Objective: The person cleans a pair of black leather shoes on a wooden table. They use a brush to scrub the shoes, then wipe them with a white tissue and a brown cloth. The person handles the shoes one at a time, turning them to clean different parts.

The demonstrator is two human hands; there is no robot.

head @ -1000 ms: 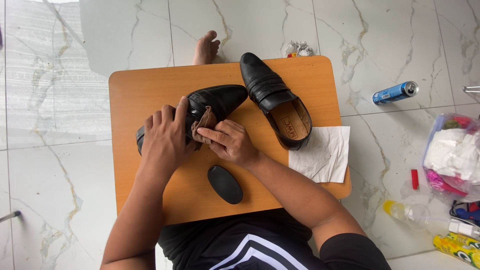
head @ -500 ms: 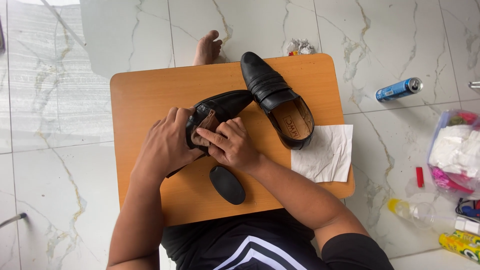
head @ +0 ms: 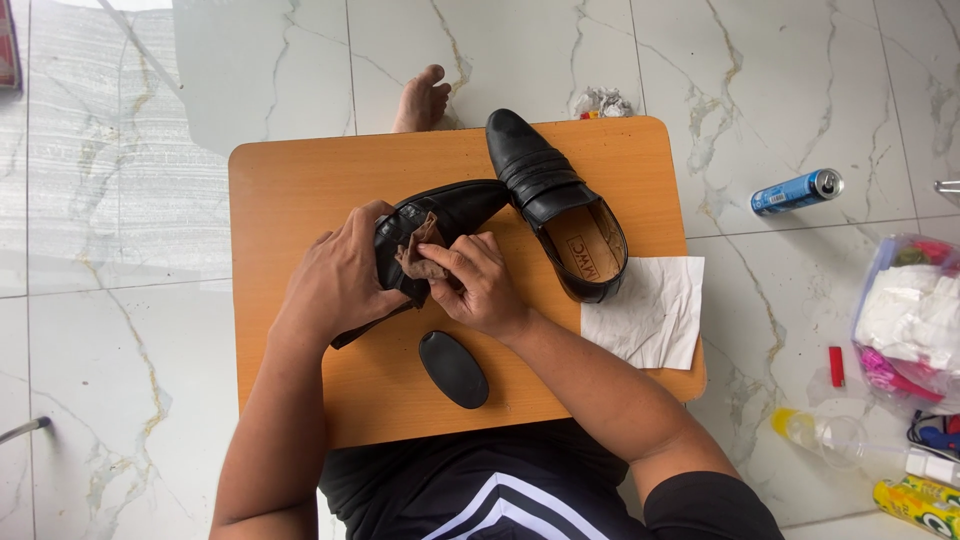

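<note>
Both hands grip shoe [head: 440, 225] and cloth [head: 418, 252] over orange board [head: 300, 180], marble floor [head: 120, 220].

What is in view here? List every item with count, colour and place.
table: 1, orange, centre
shoe: 1, black, held on its side
second shoe: 1, black, upright on table
cloth: 1, brown, against held shoe
oval object: 1, black, near edge
tissue: 1, white, table's right edge
can: 1, blue, on floor
bag: 1, clear, far right
bottle: 1, clear with yellow cap, floor
foot: 1, beyond table
left hand: grips shoe
right hand: presses cloth
</note>
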